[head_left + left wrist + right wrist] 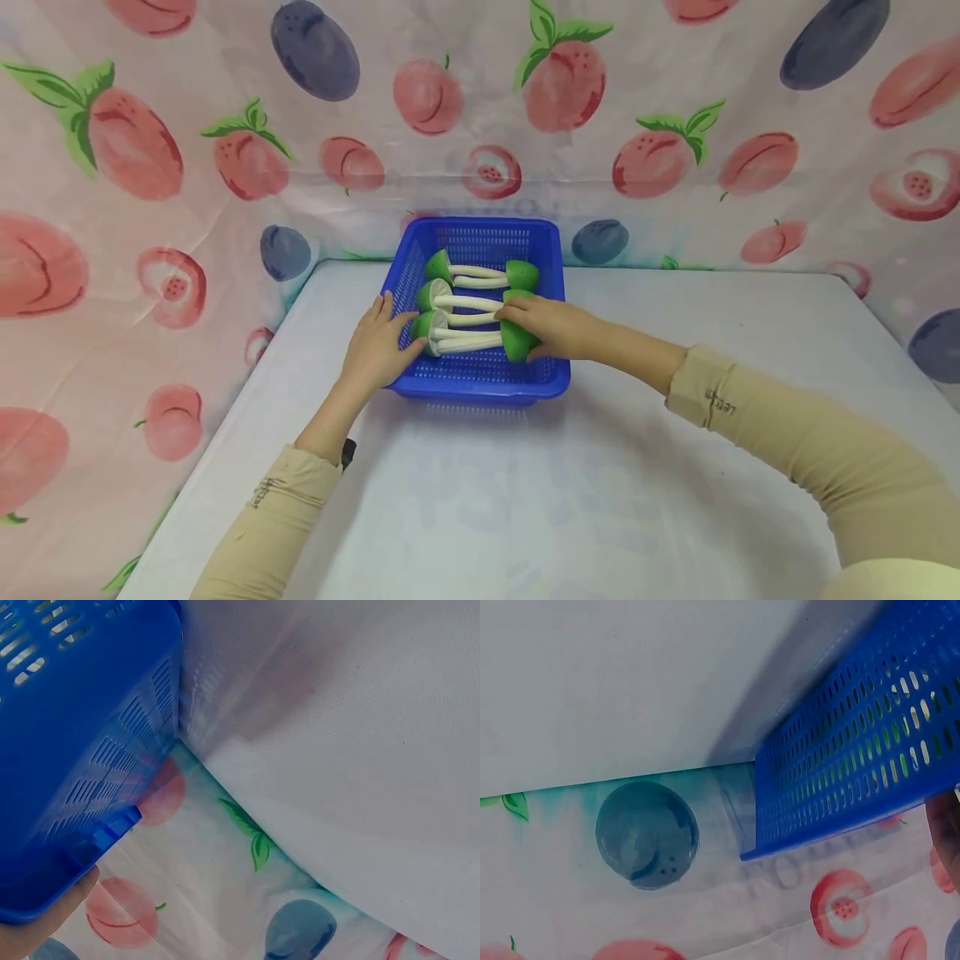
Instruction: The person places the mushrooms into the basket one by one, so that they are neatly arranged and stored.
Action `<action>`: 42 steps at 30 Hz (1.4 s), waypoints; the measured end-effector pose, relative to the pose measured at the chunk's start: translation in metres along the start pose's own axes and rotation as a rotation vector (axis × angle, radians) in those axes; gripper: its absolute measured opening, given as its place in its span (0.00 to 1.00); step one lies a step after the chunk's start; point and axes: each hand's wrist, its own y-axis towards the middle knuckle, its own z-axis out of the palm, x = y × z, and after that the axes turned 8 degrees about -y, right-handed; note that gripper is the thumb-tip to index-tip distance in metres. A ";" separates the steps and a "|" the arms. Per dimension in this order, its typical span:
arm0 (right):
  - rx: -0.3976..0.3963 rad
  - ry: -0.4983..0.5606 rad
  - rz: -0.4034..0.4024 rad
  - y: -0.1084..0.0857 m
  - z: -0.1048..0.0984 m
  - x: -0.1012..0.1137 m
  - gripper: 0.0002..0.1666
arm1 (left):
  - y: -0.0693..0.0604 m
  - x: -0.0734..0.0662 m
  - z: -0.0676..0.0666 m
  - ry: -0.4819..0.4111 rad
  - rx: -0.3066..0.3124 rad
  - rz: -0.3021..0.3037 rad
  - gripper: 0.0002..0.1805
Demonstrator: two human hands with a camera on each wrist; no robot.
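Observation:
Several toy mushrooms (472, 304) with green caps and white stems lie sideways in a blue plastic basket (480, 389), their caps at both ends. My left hand (378, 342) rests over the basket's left rim, thumb and forefinger spread beside the front left green cap (422, 327). In the left wrist view, a finger (64, 911) lies along the outside of the rim. With my right hand (551, 327), I grip a front mushroom by its green cap (517, 342) at the basket's right side. Only the edge of this hand (946, 836) shows in the right wrist view.
The basket stands on a white-covered table (480, 500), near its back edge. Behind and to the left hangs a fruit-print cloth (315, 192). Slotted basket walls (855, 750) rise around the mushrooms.

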 end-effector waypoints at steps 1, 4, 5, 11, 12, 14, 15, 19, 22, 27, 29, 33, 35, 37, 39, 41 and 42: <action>0.002 -0.003 -0.003 0.000 0.002 0.000 0.39 | 0.000 0.000 0.000 -0.002 0.004 0.001 0.29; 0.025 0.002 0.015 -0.001 0.008 0.001 0.40 | -0.001 -0.001 0.001 -0.002 0.015 0.005 0.29; 0.036 0.005 0.026 -0.001 0.009 0.001 0.40 | -0.001 -0.001 0.002 -0.001 0.018 0.006 0.29; 0.080 0.032 0.071 0.003 0.012 0.001 0.40 | -0.001 -0.002 0.001 0.004 0.017 0.000 0.29; 0.092 0.036 0.079 0.004 0.012 0.001 0.40 | -0.001 -0.002 0.001 0.005 0.017 -0.002 0.29; 0.112 0.039 0.091 0.007 0.013 0.001 0.41 | -0.001 -0.001 0.000 0.005 0.017 -0.005 0.29; 0.127 0.044 0.105 0.009 0.013 0.001 0.41 | -0.001 -0.001 0.000 0.006 0.017 -0.007 0.29; 0.177 0.046 0.146 0.014 0.014 0.002 0.41 | -0.001 0.001 0.000 0.008 0.011 -0.011 0.29; 0.199 0.039 0.171 0.017 0.015 0.003 0.41 | -0.001 0.001 0.000 0.004 0.011 -0.011 0.29; 0.201 0.007 0.175 0.020 0.019 0.005 0.40 | 0.000 0.002 0.000 0.005 0.010 -0.013 0.29; 0.202 -0.012 0.169 0.021 0.020 0.006 0.40 | 0.000 0.003 0.000 0.009 0.009 -0.009 0.29; 0.194 -0.045 0.168 0.022 0.022 0.006 0.40 | 0.002 0.003 0.001 0.009 0.004 0.006 0.29; 0.185 -0.050 0.160 0.022 0.023 0.005 0.38 | 0.002 0.003 0.001 0.007 0.000 0.006 0.29; 0.175 -0.054 0.148 0.022 0.025 0.005 0.36 | 0.001 0.003 0.001 0.007 0.000 -0.002 0.29; 0.169 -0.052 0.145 0.022 0.026 0.004 0.35 | 0.001 0.004 0.001 0.004 0.001 -0.010 0.30; 0.164 -0.046 0.154 0.022 0.028 0.005 0.34 | 0.000 0.004 0.001 0.003 0.002 -0.008 0.30; 0.159 -0.045 0.156 0.021 0.030 0.005 0.34 | -0.001 0.004 0.002 0.003 0.003 -0.006 0.30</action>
